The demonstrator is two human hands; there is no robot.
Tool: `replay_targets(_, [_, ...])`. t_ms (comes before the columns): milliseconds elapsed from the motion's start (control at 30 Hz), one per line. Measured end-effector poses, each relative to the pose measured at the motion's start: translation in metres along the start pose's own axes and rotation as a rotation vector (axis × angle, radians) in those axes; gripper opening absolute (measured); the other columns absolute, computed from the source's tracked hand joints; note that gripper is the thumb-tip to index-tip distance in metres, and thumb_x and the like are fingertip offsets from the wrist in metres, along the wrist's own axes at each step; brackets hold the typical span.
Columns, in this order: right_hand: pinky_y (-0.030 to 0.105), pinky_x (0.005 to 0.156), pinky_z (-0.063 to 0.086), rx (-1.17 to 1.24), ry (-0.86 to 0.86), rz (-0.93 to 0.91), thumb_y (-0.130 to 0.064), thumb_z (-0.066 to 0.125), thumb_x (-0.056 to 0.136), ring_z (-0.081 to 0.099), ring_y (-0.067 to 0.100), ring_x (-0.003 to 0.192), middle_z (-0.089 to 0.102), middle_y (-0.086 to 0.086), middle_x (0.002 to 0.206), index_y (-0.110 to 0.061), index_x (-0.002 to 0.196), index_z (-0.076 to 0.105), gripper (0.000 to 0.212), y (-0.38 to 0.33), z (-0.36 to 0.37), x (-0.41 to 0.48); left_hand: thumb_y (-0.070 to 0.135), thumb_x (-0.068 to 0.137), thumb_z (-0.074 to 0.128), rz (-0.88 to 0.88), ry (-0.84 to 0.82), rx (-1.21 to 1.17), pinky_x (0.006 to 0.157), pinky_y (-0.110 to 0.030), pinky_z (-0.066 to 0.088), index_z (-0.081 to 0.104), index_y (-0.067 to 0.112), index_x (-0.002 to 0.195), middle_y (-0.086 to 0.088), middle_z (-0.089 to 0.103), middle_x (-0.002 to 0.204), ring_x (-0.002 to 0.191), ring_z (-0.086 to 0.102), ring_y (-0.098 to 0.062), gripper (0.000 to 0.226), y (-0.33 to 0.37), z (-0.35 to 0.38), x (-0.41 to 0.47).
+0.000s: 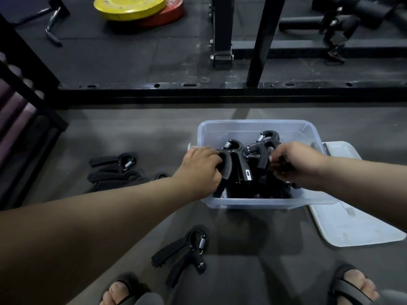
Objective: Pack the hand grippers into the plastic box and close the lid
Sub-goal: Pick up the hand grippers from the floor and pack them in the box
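Step in hand: packing, partway.
Plastic box (253, 204), frame centre, part-filled; lid (352, 219) off, lying at its right.
My left hand (199, 170): fingers curled round the handle of one hand gripper (230, 164) at the box's left rim.
My right hand (296, 165): closed on a second gripper (263, 158) over the box.
Outstanding: loose gripper (187, 253), lower centre; pile of grippers (116, 171), mid-left.
Next, I judge: seat both, release, fetch strays.

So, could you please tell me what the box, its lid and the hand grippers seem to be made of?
The box looks like translucent, slightly frosted plastic: dark shapes show through its walls. The lid seems to be the same pale plastic, moulded with ridges. The hand grippers appear to be matte black plastic, perhaps rubber-coated, with shiny coiled metal springs.
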State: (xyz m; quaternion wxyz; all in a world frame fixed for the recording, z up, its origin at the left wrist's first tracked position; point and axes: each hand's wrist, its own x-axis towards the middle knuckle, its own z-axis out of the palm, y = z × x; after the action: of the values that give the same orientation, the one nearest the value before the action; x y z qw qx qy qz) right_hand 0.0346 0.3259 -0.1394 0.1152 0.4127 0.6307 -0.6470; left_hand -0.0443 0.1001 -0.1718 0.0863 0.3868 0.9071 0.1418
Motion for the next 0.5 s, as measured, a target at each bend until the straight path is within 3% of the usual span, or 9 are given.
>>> replay_targets(133, [0.023,0.049,0.027,-0.226,0.070,-0.011,-0.014,0.051,0.082,0.054,0.017,0.052,0.056,0.003,0.059,-0.015,0.065,0.052,0.017,0.003,0.005,0.009,0.025,0.090,0.045,0.038,-0.026,0.053,0.120,-0.036,-0.003,0.053,0.023,0.134,0.008,0.039,0.149,0.144,0.018,-0.011,0.045,-0.003,0.006,-0.007])
replay_targets(233, [0.024,0.047,0.032,-0.553,0.138,-0.064,-0.023,0.050,0.082,0.044,0.021,0.046,0.054,0.010,0.059,-0.007,0.069,0.055,0.021,0.005,0.001,0.014,0.026,0.090,0.044,0.046,-0.017,0.045,0.120,-0.035,-0.005,0.051,0.024,0.135,0.009,0.037,0.149,0.145,0.015,-0.010,0.045,-0.006,0.007,-0.007])
replay_targets(300, [0.029,0.053,0.046,-0.906,0.156,-0.107,-0.028,0.047,0.087,0.056,0.026,0.054,0.063,0.014,0.069,-0.003,0.075,0.057,0.029,0.006,-0.005,0.015,0.027,0.090,0.044,0.054,-0.014,0.044,0.120,-0.035,-0.006,0.051,0.024,0.135,0.009,0.037,0.149,0.145,0.015,-0.009,0.045,-0.007,0.008,-0.007])
replay_targets(367, [0.031,0.065,0.048,-1.269,0.152,-0.178,-0.032,0.046,0.090,0.062,0.029,0.072,0.068,0.014,0.089,-0.007,0.087,0.054,0.027,0.007,-0.007,0.013,0.027,0.090,0.045,0.061,-0.001,0.039,0.120,-0.035,-0.006,0.052,0.024,0.134,0.010,0.039,0.148,0.144,0.015,-0.009,0.045,-0.008,0.009,-0.007])
replay_targets(433, [0.031,0.071,0.042,-1.436,0.132,-0.254,-0.032,0.046,0.091,0.060,0.030,0.090,0.064,0.011,0.101,-0.013,0.092,0.046,0.019,0.009,-0.007,0.011,0.027,0.089,0.045,0.068,0.012,0.035,0.120,-0.035,-0.006,0.053,0.023,0.133,0.010,0.040,0.147,0.144,0.016,-0.009,0.045,-0.009,0.010,-0.008])
replay_targets(500, [0.031,0.072,0.040,-1.471,0.108,-0.270,-0.030,0.046,0.092,0.059,0.031,0.097,0.058,0.010,0.099,-0.014,0.094,0.043,0.017,0.011,-0.006,0.011,0.026,0.089,0.046,0.073,0.022,0.035,0.119,-0.035,-0.006,0.054,0.023,0.132,0.009,0.041,0.146,0.144,0.017,-0.009,0.044,-0.009,0.011,-0.008])
